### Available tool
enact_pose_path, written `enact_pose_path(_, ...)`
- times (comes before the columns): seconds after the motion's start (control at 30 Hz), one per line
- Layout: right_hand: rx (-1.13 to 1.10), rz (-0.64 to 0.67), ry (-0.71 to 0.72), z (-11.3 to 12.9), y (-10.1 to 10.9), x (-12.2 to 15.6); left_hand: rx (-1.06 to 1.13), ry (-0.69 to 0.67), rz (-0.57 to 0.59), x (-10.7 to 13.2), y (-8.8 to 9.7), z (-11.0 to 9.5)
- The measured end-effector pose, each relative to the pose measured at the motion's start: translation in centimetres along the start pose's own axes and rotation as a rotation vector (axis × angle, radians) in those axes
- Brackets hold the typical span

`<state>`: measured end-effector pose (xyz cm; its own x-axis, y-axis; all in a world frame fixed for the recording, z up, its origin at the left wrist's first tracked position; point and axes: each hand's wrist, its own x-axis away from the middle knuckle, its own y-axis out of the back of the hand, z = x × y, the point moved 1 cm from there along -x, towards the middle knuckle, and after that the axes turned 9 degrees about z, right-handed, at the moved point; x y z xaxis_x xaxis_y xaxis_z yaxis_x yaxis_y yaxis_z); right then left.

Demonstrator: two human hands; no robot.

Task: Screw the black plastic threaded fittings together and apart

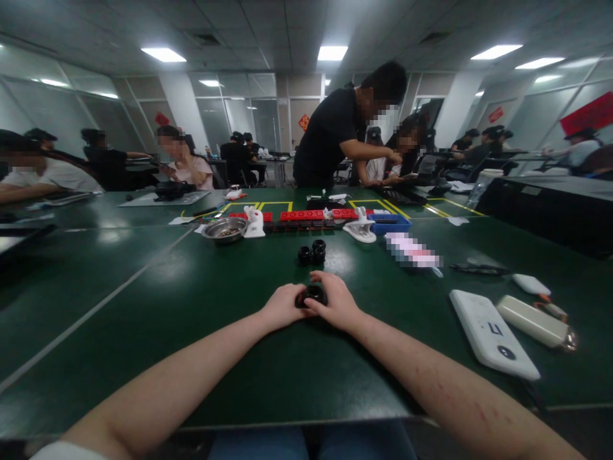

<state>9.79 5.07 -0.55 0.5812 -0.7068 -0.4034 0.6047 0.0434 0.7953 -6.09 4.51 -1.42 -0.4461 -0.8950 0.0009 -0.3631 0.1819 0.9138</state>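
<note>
Both my hands are around a black, ring-like round part [315, 293] low over the green table [230, 377]. My left hand [282, 308] grips its left side, the thumb on top and the fingers mostly hidden. On the other side my right hand [338, 303] curls round it, with the thumb at the near edge and the index finger reaching over the far side. The part's hollow top faces up. Just beyond my hands stands a small cluster of similar black round parts [305, 255], close against each other.
Farther back are a metal bowl [225, 230] with small pieces, white clamp-like stands [254, 222], red strips [313, 215] and a blue tray [390, 223]. At right lie a white power bank [493, 335], a cream cylinder [534, 321] and a large black box [550, 211]. People occupy the background.
</note>
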Motion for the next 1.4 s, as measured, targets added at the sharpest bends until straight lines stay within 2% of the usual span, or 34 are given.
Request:
enact_pose_path(0.1,0.090,-0.027,-0.147,0.0,-0.3,-0.1,-0.018,-0.003,0.006,0.0,0.0,-0.1)
enact_pose_path(0.23,0.151,-0.015,-0.164,0.5,-0.4,-0.2,-0.025,-0.009,0.010,0.2,0.2,-0.3)
enact_pose_path(0.3,0.149,-0.009,-0.147,0.7,-0.3,-0.1,-0.023,-0.012,0.006,0.2,0.2,-0.3)
enact_pose_path(0.4,0.120,0.028,-0.028,0.9,-0.2,0.0,-0.026,-0.011,0.003,0.2,0.1,-0.2)
enact_pose_path(0.47,0.103,0.005,0.019,0.8,-0.2,0.0,-0.030,-0.008,0.001,0.1,0.0,-0.1)
enact_pose_path(0.57,0.100,-0.070,-0.064,0.3,-0.4,0.0,-0.032,-0.011,0.005,0.0,-0.1,-0.1)
enact_pose_path(0.67,0.110,-0.062,-0.140,-0.1,-0.4,-0.1,-0.032,-0.014,0.005,0.0,-0.1,-0.2)
enact_pose_path(0.9,0.065,0.038,0.048,0.3,-0.1,0.0,-0.027,-0.012,0.006,0.1,0.0,-0.1)
enact_pose_path(1.13,0.067,-0.003,-0.093,-0.4,-0.2,-0.2,-0.032,-0.047,-0.008,0.1,-0.1,0.0)
enact_pose_path(1.4,0.018,0.066,0.071,-0.1,-0.1,-0.1,-0.039,-0.037,-0.005,0.0,0.0,0.0)
